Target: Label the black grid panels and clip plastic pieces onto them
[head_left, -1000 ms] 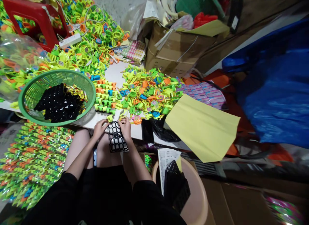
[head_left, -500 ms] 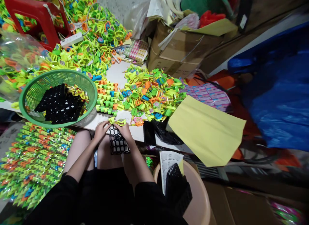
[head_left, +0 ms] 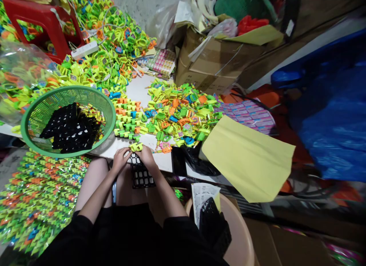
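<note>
Yellow clips (head_left: 136,147) have closed up together — row filling, it seems; left hand (head_left: 120,159) pinches black grid (head_left: 139,168), right hand (head_left: 146,157) — grip hidden.

Black plastic grid (head_left: 140,178) at right grip (head_left: 146,158), shiny plastic pieces (head_left: 183,115) beyond it, smooth tabletop (head_left: 137,91), plastic mesh basket (head_left: 57,98) left of grip, matt yellow paper (head_left: 248,159), glossy blue sheeting (head_left: 337,140) right of grip

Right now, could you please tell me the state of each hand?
Left hand: curled beside the black grid tray; exact grip cannot be told.
Right hand: at the yellow pieces above the tray; hold hidden, cannot be told.
</note>
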Available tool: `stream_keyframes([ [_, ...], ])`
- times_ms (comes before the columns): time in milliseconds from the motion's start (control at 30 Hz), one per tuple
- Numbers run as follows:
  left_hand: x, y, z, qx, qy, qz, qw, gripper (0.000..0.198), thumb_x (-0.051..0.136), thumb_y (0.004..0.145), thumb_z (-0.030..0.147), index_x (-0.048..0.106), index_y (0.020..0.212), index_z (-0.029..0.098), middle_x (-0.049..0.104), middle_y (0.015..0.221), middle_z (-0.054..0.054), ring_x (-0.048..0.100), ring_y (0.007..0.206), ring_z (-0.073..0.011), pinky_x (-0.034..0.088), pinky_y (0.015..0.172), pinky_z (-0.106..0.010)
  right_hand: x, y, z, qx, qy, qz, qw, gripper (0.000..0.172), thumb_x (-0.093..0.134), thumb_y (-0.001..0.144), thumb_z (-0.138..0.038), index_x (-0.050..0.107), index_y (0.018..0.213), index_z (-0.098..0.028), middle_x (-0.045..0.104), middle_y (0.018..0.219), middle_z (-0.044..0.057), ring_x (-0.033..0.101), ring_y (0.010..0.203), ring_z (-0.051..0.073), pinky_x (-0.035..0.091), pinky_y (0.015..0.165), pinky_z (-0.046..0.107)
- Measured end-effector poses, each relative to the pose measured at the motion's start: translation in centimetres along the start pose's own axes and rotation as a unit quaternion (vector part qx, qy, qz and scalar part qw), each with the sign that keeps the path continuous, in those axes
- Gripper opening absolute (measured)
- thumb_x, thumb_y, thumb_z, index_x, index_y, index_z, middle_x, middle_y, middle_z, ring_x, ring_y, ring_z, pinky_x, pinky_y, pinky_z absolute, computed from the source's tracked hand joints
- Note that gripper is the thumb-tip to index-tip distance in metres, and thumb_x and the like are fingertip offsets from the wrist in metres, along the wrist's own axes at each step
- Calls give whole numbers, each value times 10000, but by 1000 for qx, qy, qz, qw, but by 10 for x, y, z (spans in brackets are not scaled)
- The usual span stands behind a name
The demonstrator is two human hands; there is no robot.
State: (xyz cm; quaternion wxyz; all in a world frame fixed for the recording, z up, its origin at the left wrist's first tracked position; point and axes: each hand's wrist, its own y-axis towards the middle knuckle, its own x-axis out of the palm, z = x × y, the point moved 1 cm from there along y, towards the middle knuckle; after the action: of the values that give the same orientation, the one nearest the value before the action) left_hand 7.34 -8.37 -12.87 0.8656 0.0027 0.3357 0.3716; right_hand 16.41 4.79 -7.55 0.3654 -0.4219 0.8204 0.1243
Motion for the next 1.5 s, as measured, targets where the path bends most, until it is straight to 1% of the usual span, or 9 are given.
stream_keyframes([
  [300, -2, 3, 2, -10, 35, -11, 999, 166, 575, 866, 287, 652, 986, 204, 706, 1020, -52, 636, 952, -208, 467, 862, -314, -10, -7, -14, -45, 19, -22, 999, 131, 603, 865, -229, 687, 932, -153, 727, 945, 93, 670, 905, 209, 488, 794, 272],
  [400, -3, 4, 2, -7, 34, -18, 999, 157, 572, 863, 282, 641, 978, 201, 704, 1014, -52, 634, 943, -207, 463, 856, -312, -21, -21, -6, -49, -4, 17, 999, 187, 518, 906, -215, 673, 987, -152, 698, 1004, 88, 647, 927, 188, 473, 824, 260],
  [500, -3, 5, 4, 2, 36, -21, 999, 144, 571, 855, 263, 629, 970, 200, 699, 996, -47, 629, 938, -205, 454, 861, -311, -39, -38, 11, 34, -95, 88, 991, 257, 450, 947, -258, 640, 1096, -169, 656, 1121, 102, 623, 985, 199, 458, 834, 273],
  [633, -3, 5, 5, -25, 56, -15, 998, 191, 631, 811, 290, 612, 981, 205, 677, 940, -38, 612, 913, -212, 449, 836, -310, -56, -54, 32, 156, -217, 65, 962, 294, 431, 969, -339, 587, 1160, -179, 642, 1149, 114, 633, 959, 216, 444, 772, 280],
  [900, 1, 6, 1, 0, 113, -43, 993, 234, 624, 849, 419, 632, 884, 188, 640, 878, -65, 587, 882, -237, 439, 786, -324, -54, -62, 44, 210, -246, 70, 944, 241, 504, 927, -280, 548, 1133, -162, 645, 1087, 158, 660, 884, 240, 437, 699, 295],
  [1033, 1, 6, -1, 5, 129, -67, 989, 219, 613, 861, 393, 657, 904, 183, 654, 929, -78, 588, 913, -253, 442, 813, -346, -53, -66, 52, 195, -165, 97, 962, 331, 508, 857, -163, 508, 1187, -133, 674, 990, 133, 658, 881, 239, 458, 739, 307],
  [1200, -1, 6, 1, 9, 122, -77, 990, 266, 636, 848, 386, 670, 1016, 183, 664, 1004, -95, 580, 973, -271, 435, 848, -364, -42, -60, 48, 107, 23, 136, 985, 263, 509, 849, -276, 602, 1045, -127, 690, 950, 118, 677, 828, 225, 513, 749, 313],
  [1333, -3, 5, 3, 17, 121, -84, 989, 260, 600, 874, 371, 660, 1040, 180, 660, 1030, -94, 575, 995, -267, 431, 859, -361, -21, -41, 34, 66, 222, 53, 971, 311, 555, 845, -408, 658, 925, -126, 733, 837, 95, 712, 730, 218, 556, 707, 310],
  [1500, -1, 4, 1, 15, 139, -84, 987, 258, 561, 896, 372, 649, 1030, 170, 655, 1037, -100, 572, 981, -264, 430, 852, -360, 2, -24, 29, 59, 281, 23, 957, 257, 644, 790, -326, 701, 938, -123, 757, 929, 95, 725, 859, 218, 559, 807, 311],
])
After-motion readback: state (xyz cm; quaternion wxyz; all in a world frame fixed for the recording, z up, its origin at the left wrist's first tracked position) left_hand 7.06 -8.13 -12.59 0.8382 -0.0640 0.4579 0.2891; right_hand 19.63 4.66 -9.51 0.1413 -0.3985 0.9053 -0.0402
